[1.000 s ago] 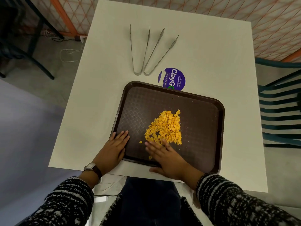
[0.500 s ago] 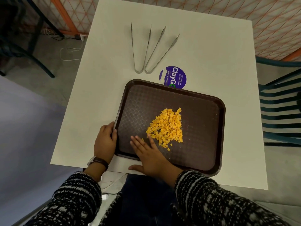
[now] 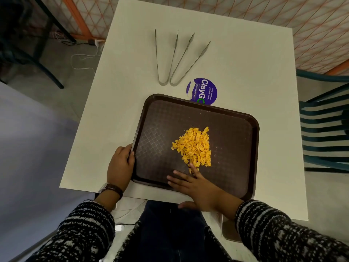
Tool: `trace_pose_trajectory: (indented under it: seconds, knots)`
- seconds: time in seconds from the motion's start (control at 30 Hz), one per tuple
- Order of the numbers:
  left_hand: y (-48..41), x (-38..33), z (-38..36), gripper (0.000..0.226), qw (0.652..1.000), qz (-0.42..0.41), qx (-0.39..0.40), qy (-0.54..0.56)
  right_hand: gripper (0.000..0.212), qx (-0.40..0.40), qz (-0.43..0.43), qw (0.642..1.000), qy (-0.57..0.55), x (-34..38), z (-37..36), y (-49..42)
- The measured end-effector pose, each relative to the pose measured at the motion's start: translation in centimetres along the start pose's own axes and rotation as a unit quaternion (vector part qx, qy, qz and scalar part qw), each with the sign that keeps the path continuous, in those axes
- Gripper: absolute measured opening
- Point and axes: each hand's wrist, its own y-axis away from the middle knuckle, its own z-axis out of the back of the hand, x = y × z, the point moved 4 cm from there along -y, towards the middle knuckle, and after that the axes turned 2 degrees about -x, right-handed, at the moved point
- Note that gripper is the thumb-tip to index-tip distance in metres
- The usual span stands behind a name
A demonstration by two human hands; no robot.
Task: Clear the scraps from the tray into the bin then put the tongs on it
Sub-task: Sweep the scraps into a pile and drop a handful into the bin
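Note:
A dark brown tray (image 3: 234, 129) lies on the white table, its near edge past the table's front edge. A heap of orange scraps (image 3: 194, 146) sits in the tray's middle. My left hand (image 3: 120, 165) grips the tray's left rim near the front corner. My right hand (image 3: 196, 186) lies flat on the tray's near part, fingers spread, fingertips touching the heap's near end. Two metal tongs (image 3: 175, 57) lie side by side on the table beyond the tray. No bin is in view.
A round purple sticker (image 3: 202, 89) sits on the white table (image 3: 255, 69), partly under the tray's far rim. A dark slatted chair (image 3: 324, 129) stands to the right. Cables lie on the floor at the left.
My left hand shifted from lying flat on the tray's corner to gripping its left rim. My right hand slid left, then back to the heap's near end.

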Motion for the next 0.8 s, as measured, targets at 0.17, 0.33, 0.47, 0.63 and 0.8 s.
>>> trace_pose_trajectory:
  seconds: [0.17, 0.33, 0.47, 0.63, 0.8]
  knots:
    - [0.5, 0.5, -0.1, 0.031, 1.0, 0.007, 0.016, -0.012, 0.074, 0.042, 0.022, 0.998, 0.035, -1.8, -0.4, 0.9]
    - [0.7, 0.6, 0.2, 0.031, 1.0, 0.001, 0.017, -0.014, 0.084, 0.023, -0.073, 0.996, 0.052, -4.0, 1.2, 1.4]
    - [0.8, 0.6, 0.2, 0.032, 1.0, 0.006, 0.019, -0.012, 0.083, 0.041, -0.011, 0.999, 0.011, -1.9, 0.6, 1.9]
    - [1.0, 0.5, 0.3, 0.032, 1.0, 0.008, 0.013, -0.006, 0.081, 0.043, 0.001, 0.998, -0.039, 0.8, -0.4, -0.1]
    - [1.4, 0.5, 0.2, 0.031, 1.0, 0.007, 0.023, -0.005, 0.085, 0.011, -0.086, 0.996, -0.009, 0.1, 0.7, -3.7]
